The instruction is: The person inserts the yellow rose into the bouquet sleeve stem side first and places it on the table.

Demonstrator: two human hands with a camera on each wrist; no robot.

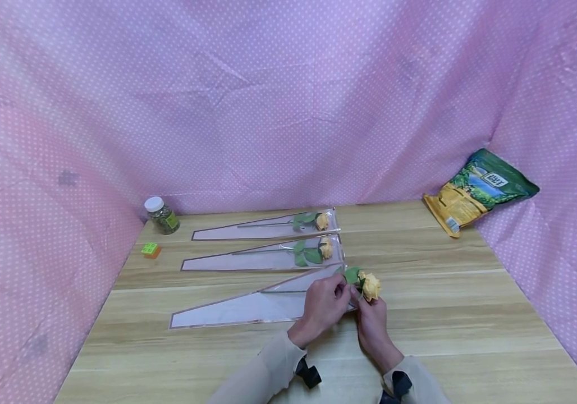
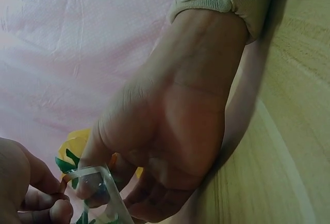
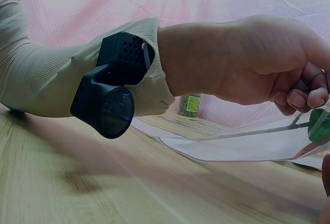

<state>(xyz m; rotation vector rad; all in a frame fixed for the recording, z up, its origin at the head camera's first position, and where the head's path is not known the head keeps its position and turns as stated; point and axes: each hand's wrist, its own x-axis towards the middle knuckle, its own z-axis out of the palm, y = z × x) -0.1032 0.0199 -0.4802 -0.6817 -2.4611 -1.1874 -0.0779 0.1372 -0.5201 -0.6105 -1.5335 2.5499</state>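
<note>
A cream-yellow artificial rose point(image 1: 371, 286) with green leaves lies partly in a clear tapered flower sleeve point(image 1: 233, 308); its bloom sticks out past the wide right end, and its stem runs left inside. My left hand point(image 1: 325, 300) pinches the edge of the sleeve at that open end, and the left wrist view shows those fingertips point(image 2: 61, 203) on the brownish rim. Just below the bloom, my right hand point(image 1: 373, 325) holds the sleeve's mouth with curled fingers. Clear film covers part of the right thumb point(image 2: 93, 185). In the right wrist view, a leaf point(image 3: 319, 123) hangs beneath the left fingers.
Behind lie two sleeved roses, a middle one point(image 1: 326, 248) and a far one point(image 1: 322, 221). A white-capped jar point(image 1: 163, 216) and a small green-and-orange block point(image 1: 151, 250) stand at left. A green-and-yellow bag point(image 1: 480, 191) leans against the pink dotted cloth point(image 1: 288, 101) at back right.
</note>
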